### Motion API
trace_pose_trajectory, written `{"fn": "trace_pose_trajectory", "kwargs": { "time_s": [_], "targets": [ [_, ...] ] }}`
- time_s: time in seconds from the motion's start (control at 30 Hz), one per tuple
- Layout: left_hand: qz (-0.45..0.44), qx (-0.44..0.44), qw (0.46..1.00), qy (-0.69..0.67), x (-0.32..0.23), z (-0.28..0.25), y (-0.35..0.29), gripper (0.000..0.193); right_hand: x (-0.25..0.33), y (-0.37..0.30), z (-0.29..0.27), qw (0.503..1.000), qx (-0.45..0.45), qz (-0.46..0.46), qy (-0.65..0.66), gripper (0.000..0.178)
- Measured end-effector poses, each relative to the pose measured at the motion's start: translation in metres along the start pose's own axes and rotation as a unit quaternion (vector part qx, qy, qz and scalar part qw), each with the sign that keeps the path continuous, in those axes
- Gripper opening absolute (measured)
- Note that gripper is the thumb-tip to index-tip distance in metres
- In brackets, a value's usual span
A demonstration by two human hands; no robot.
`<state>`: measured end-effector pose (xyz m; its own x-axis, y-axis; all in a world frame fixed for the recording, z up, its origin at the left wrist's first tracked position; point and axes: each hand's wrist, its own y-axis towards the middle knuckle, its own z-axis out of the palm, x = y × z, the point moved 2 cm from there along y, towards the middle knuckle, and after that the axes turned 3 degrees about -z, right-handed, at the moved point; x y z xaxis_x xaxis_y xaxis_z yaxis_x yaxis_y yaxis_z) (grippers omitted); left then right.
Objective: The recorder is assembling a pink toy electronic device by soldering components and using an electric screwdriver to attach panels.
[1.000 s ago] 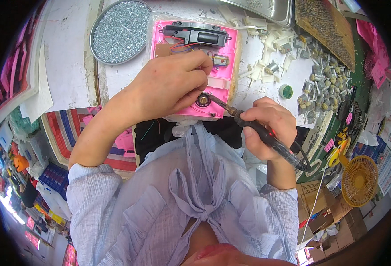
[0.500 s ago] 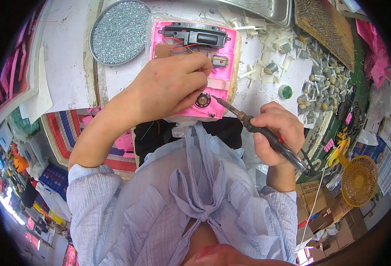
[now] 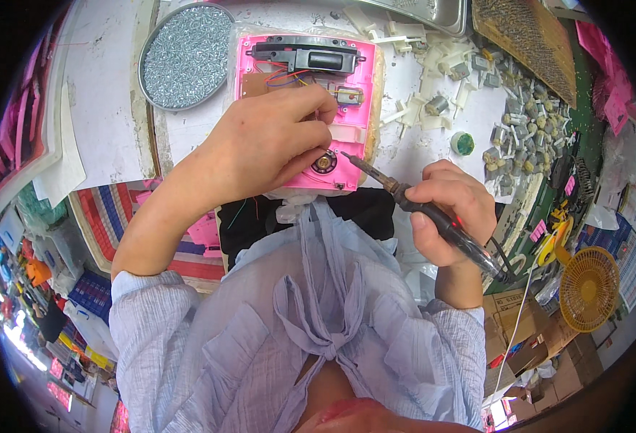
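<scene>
My right hand point(image 3: 454, 213) is wrapped round a soldering iron point(image 3: 444, 227), whose tip points left over the pink plastic housing point(image 3: 347, 177). Close to that tip, a small round speaker point(image 3: 324, 162) sits in the near part of the housing. My left hand point(image 3: 275, 141) lies over the housing's left side with its fingers bent and closed; what they pinch is hidden, though thin wires run nearby. At the far end is a black plastic mechanism point(image 3: 307, 56). A brown board point(image 3: 259, 83) and a small silver motor point(image 3: 349, 97) lie between it and the speaker.
A round tray of small screws point(image 3: 188, 58) stands at the far left. White plastic parts point(image 3: 412, 108) and several small motors point(image 3: 524, 137) are spread on the right, beside a round green tub point(image 3: 462, 143). A metal tray point(image 3: 433, 13) and a yellow basket point(image 3: 589, 289) lie farther out.
The view has shifted slightly, moving the housing and tray a little left in the picture. Both hands keep nearly the same pose, and the iron's tip stays close to the speaker.
</scene>
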<state>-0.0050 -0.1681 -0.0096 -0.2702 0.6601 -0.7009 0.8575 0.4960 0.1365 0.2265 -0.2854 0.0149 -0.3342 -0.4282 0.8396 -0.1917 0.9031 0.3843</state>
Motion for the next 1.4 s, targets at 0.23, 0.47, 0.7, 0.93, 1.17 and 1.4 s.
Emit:
{"fn": "trace_pose_trajectory", "kwargs": {
  "time_s": [0.23, 0.47, 0.7, 0.93, 1.17, 1.4],
  "targets": [
    [0.001, 0.003, 1.000, 0.019, -0.002, 0.002, 0.001, 0.018, -0.002, 0.000, 0.003, 1.000, 0.013, 0.002, 0.001, 0.026],
    [0.010, 0.004, 0.999, 0.033, -0.001, 0.003, 0.002, 0.017, -0.005, 0.003, 0.007, 1.000, 0.010, -0.006, 0.016, 0.030],
    [0.005, 0.028, 0.999, 0.046, 0.000, 0.003, 0.000, 0.014, -0.005, 0.004, 0.009, 1.000, 0.016, 0.003, 0.013, 0.030],
    [0.011, 0.034, 0.997, 0.066, -0.002, 0.003, 0.000, 0.014, 0.001, 0.006, 0.011, 0.999, 0.013, 0.028, -0.014, 0.027],
    [0.014, 0.029, 0.997, 0.069, -0.002, 0.005, 0.000, 0.019, 0.008, 0.002, 0.003, 0.998, 0.016, 0.053, -0.025, 0.025],
    [0.007, 0.023, 0.997, 0.070, -0.004, 0.004, -0.001, 0.020, 0.011, -0.002, -0.006, 0.998, -0.020, 0.056, -0.032, 0.024]
  ]
}}
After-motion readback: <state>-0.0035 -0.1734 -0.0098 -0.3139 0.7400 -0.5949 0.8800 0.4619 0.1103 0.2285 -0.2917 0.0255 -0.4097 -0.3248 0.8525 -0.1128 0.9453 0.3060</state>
